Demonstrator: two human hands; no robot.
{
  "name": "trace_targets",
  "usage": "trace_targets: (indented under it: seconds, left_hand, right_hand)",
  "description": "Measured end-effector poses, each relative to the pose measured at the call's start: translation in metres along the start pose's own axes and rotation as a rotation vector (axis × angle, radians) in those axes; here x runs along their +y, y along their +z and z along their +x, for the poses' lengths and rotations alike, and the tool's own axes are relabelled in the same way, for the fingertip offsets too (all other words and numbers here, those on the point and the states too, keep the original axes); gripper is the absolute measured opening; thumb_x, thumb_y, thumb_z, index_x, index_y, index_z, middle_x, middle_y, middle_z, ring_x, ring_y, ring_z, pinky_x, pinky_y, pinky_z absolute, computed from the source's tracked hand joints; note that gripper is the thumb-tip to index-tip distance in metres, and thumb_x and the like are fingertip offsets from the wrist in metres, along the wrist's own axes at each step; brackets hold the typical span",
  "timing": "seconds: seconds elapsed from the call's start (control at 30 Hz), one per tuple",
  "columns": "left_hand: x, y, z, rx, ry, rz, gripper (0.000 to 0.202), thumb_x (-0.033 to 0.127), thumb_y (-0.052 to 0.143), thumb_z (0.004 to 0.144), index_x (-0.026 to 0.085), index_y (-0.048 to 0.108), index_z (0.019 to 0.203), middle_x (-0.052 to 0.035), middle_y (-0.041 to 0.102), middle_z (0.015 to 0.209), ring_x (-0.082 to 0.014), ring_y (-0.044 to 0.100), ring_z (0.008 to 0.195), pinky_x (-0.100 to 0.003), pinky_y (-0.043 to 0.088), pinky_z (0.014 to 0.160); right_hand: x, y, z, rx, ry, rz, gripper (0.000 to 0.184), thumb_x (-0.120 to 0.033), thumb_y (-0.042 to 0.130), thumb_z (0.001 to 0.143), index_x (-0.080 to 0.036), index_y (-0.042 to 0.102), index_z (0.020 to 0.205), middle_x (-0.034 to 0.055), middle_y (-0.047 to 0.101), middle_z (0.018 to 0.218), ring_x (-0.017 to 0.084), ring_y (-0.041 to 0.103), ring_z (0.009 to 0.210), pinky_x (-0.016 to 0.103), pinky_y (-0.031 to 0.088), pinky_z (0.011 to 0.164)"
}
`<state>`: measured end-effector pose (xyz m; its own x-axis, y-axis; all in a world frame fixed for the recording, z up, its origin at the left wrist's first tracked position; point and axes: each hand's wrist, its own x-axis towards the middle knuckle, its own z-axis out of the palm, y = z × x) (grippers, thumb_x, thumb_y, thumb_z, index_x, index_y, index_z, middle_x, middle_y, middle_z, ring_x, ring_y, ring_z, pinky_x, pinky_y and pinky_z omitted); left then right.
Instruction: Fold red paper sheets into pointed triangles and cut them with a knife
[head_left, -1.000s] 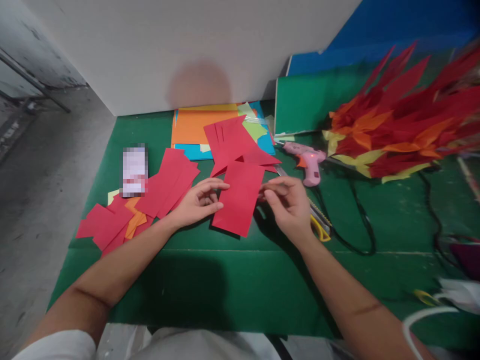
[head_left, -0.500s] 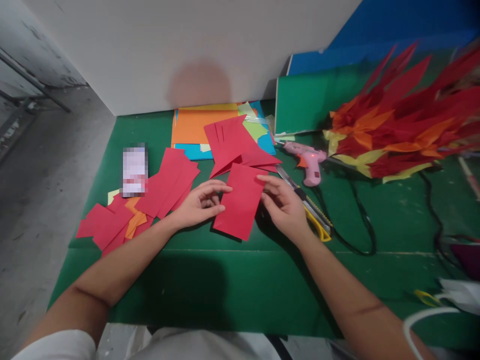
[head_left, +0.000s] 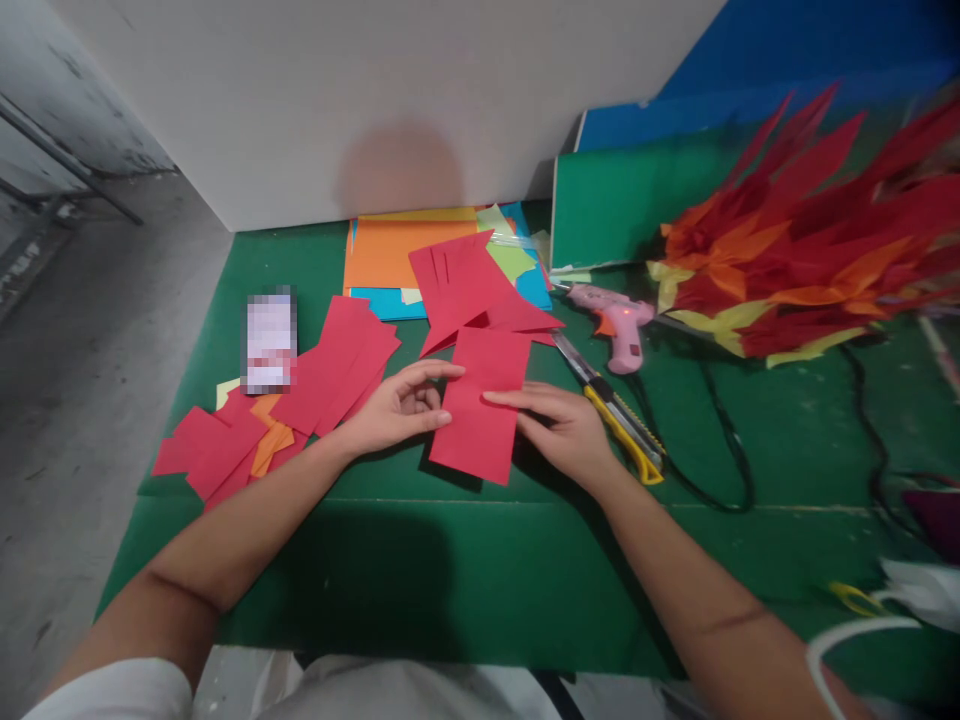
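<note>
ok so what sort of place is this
Probably a craft work area, perhaps a small workshop: a green table bears cut red paper pieces, a pink glue gun and a yellow-handled cutter, with a flame-coloured paper arrangement on the right.

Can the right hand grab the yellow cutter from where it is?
Probably yes. The yellow cutter lies on the green table close beside the right hand, and nothing seems to lie over it. But that hand is on the red paper, so it would likely have to leave that first.
</note>
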<state>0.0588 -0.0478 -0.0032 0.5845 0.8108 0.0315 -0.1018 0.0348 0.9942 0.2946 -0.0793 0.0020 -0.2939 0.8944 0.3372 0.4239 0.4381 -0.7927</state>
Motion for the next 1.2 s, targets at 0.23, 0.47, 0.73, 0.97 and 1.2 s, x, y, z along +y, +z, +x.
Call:
trace_targets:
  seconds: [0.23, 0.47, 0.73, 0.97, 1.2]
  left_hand:
    - [0.009, 0.002, -0.004, -0.106, -0.127, -0.035, 0.047, 0.039, 0.072, 0.079, 0.028, 0.061, 0.123, -0.0064, 0.058, 0.121, -0.0162, 0.059, 0.093, -0.028, 0.05, 0.077]
    - [0.004, 0.005, -0.002, 0.077, -0.052, 0.096, 0.028, 0.035, 0.069, 0.082, 0.022, 0.07, 0.107, -0.007, 0.064, 0.115, -0.0202, 0.059, 0.11, -0.034, 0.05, 0.094]
    - [-0.004, 0.009, 0.0, 0.259, 0.017, 0.084, 0.044, 0.037, 0.074, 0.076, 0.022, 0.064, 0.116, -0.0097, 0.058, 0.126, -0.0204, 0.058, 0.109, -0.032, 0.055, 0.086]
    - [-0.002, 0.014, -0.002, 0.22, 0.041, 0.172, 0.045, 0.036, 0.07, 0.08, 0.026, 0.061, 0.123, -0.0094, 0.055, 0.125, -0.0121, 0.056, 0.084, -0.024, 0.055, 0.069]
    - [0.001, 0.016, -0.002, 0.081, 0.066, 0.093, 0.053, 0.035, 0.07, 0.081, 0.03, 0.053, 0.132, -0.0101, 0.05, 0.129, -0.0039, 0.054, 0.064, -0.018, 0.054, 0.058]
  right_hand:
    - [-0.001, -0.002, 0.0, -0.126, -0.015, 0.089, 0.024, -0.026, 0.053, 0.091, -0.027, 0.075, 0.1, 0.0037, 0.076, 0.093, 0.017, 0.07, 0.084, 0.028, 0.055, 0.077]
    - [-0.001, -0.001, 0.0, -0.163, 0.039, 0.106, 0.021, -0.029, 0.058, 0.088, -0.026, 0.075, 0.1, 0.0044, 0.076, 0.094, 0.018, 0.07, 0.087, 0.029, 0.054, 0.082]
    - [0.001, 0.006, -0.003, -0.02, 0.289, 0.417, 0.016, -0.035, 0.053, 0.09, -0.026, 0.062, 0.1, 0.0019, 0.071, 0.089, 0.016, 0.067, 0.08, 0.029, 0.055, 0.073]
    - [-0.01, 0.012, 0.001, -0.106, 0.514, 0.531, 0.038, -0.051, 0.069, 0.075, -0.02, 0.067, 0.097, 0.0061, 0.074, 0.092, 0.022, 0.069, 0.083, 0.035, 0.058, 0.073]
    - [-0.016, 0.01, 0.001, -0.159, 0.597, 0.454, 0.04, -0.055, 0.071, 0.07, -0.017, 0.075, 0.083, 0.007, 0.076, 0.087, 0.026, 0.071, 0.077, 0.038, 0.058, 0.068]
